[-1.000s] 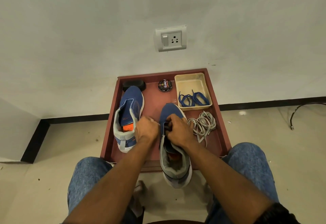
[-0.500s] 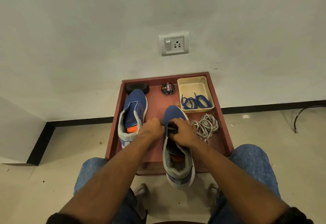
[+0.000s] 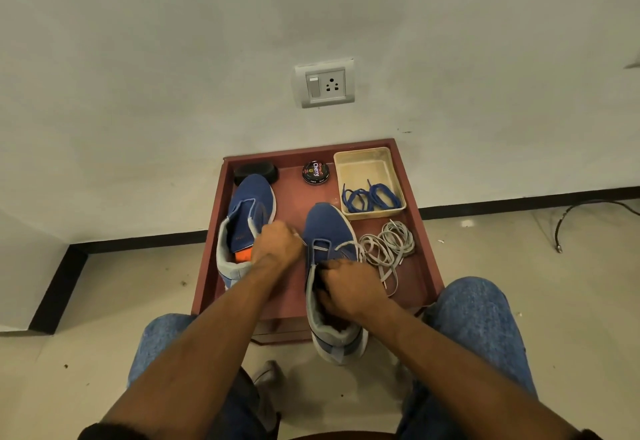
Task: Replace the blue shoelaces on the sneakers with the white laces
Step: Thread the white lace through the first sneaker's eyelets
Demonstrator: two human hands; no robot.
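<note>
- Blue mesh forms the upper of the right sneaker (image 3: pixel 330 232), which is set at the near edge of the maroon tabletop (image 3: pixel 294 287) with its heel hanging over that edge
- A white lace (image 3: pixel 341 245) is seen threaded across the front eyelets of that sneaker, one end running out to the right side
- The left hand (image 3: pixel 277 244) is clenched just left of the sneaker's toe, a thin pale lace tip being pinched and shown at its knuckles
- The right hand (image 3: pixel 348 287) is curled at the sneaker's opening, fingers tucked inside and gripping the tongue area; exactly what is held cannot be told
- The left sneaker (image 3: pixel 247 223), blue with a grey collar and an orange insole, is laid along the left edge, unlaced
- A loose bundle of white laces (image 3: pixel 391 244) is laid by the right edge, touching the right sneaker's side
- The blue shoelaces (image 3: pixel 370 197) are coiled in a beige tray (image 3: pixel 363 162) at the far right corner
- A round polish tin (image 3: pixel 315 172) is placed at the far edge, and a black brush (image 3: pixel 256 171) at the far left corner
- A wall socket (image 3: pixel 325 83) is mounted above
</note>
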